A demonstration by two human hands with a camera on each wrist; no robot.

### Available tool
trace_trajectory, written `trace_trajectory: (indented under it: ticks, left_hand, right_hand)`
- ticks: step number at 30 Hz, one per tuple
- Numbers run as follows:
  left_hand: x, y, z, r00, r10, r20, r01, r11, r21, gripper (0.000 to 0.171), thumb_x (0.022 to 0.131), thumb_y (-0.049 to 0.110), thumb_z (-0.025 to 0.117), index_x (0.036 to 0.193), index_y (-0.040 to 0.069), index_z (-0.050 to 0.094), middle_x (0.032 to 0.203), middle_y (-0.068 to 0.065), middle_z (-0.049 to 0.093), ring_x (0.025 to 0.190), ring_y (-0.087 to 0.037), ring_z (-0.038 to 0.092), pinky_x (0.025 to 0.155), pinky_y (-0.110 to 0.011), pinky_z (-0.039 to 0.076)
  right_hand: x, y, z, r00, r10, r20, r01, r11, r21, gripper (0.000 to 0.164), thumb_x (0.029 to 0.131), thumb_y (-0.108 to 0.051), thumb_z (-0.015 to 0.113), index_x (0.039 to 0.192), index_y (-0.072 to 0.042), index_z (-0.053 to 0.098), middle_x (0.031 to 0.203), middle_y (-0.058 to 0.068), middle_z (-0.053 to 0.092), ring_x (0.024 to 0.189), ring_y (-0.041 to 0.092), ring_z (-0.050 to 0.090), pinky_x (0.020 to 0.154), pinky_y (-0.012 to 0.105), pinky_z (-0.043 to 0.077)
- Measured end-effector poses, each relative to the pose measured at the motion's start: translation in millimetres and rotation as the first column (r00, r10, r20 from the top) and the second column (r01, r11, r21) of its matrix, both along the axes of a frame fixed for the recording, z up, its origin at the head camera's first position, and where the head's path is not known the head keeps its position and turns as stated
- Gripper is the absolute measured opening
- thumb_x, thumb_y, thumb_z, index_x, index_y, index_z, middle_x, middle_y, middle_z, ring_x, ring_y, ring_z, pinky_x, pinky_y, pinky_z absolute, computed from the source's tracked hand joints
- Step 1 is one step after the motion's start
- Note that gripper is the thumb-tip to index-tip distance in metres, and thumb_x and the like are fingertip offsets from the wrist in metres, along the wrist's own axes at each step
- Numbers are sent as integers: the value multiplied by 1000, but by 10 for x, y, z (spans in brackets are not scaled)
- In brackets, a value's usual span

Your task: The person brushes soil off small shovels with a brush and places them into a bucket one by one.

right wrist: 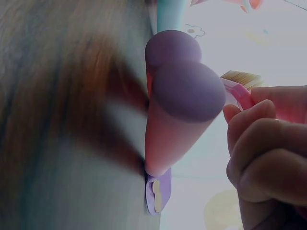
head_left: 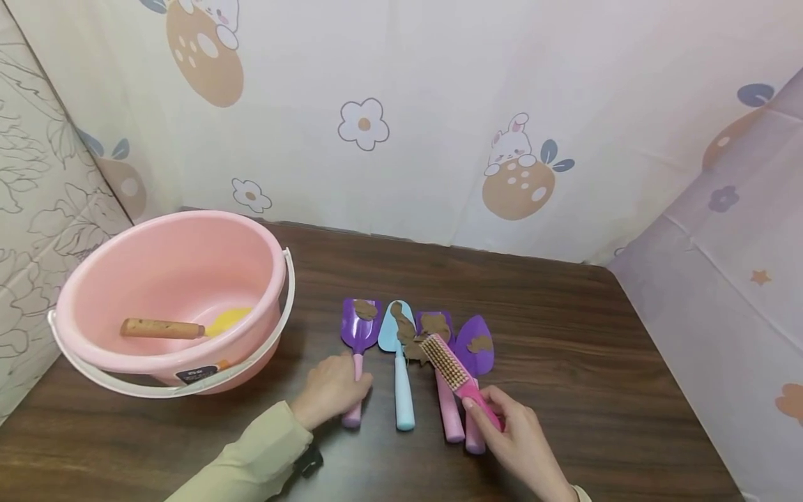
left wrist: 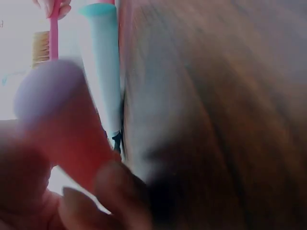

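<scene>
Four small toy shovels with brown mud-like patches on their blades lie side by side on the table. My left hand (head_left: 332, 390) grips the pink handle of the leftmost purple shovel (head_left: 359, 328); its handle end (left wrist: 50, 91) shows between the fingers in the left wrist view. Beside it is a light blue shovel (head_left: 404, 390). My right hand (head_left: 523, 436) pinches a pink brush (head_left: 448, 366), bristles up, over the two right-hand purple shovels. Those are a square-bladed shovel (head_left: 448, 411) and a pointed shovel (head_left: 475, 335), whose handle ends (right wrist: 189, 91) overlap in the right wrist view.
A pink bucket (head_left: 172, 230) with a white handle (head_left: 290, 286) stands on the left of the dark wooden table (head_left: 596, 348). Inside it lies a yellow tool with a wooden handle (head_left: 162, 329). Patterned curtains (head_left: 426, 139) border the table's back and sides.
</scene>
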State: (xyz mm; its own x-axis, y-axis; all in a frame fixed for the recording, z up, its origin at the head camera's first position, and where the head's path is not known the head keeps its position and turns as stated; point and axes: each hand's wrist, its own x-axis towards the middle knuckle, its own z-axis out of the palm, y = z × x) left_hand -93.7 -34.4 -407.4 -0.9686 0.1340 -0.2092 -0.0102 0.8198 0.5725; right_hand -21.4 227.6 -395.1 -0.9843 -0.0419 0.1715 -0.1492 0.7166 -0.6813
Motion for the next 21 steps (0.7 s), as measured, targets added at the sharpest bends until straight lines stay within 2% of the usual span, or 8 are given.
trace_trajectory:
  ticks: [4,9,18,21]
  left_hand:
    - [13,-51,-21,1000,3,11,-4,999,44,24,83,21,59,90,-1,53,68,-8,53,59,-18,52,53,-31,40]
    - [59,-105,-22,1000,9,4,-10,994,110,23,82,15,59,92,-5,52,70,-10,52,57,-18,53,50,-29,42]
    - [190,-163,96,1000,21,-1,-20,985,171,25,83,13,59,96,-7,49,69,-10,50,55,-18,52,49,-28,43]
    - [243,-168,137,1000,5,-10,-3,980,199,27,85,13,59,99,-7,48,70,-11,50,54,-18,52,49,-29,43]
  right_hand:
    - [-5,-20,3,1000,2,1,-2,1000,-7,8,88,-17,68,84,-20,61,57,-16,43,45,-4,31,40,20,30]
    - [-4,-36,10,1000,11,-11,-11,1000,-5,10,87,-17,69,82,-20,61,57,-17,42,46,-4,33,41,19,30]
    - [-8,-37,-4,999,16,-30,-16,1000,3,11,87,-16,69,83,-22,61,58,-18,42,47,-4,33,42,19,30]
    - [-7,-39,-6,999,13,-41,-13,1000,2,10,87,-16,69,84,-22,61,58,-18,43,48,-4,33,42,19,30]
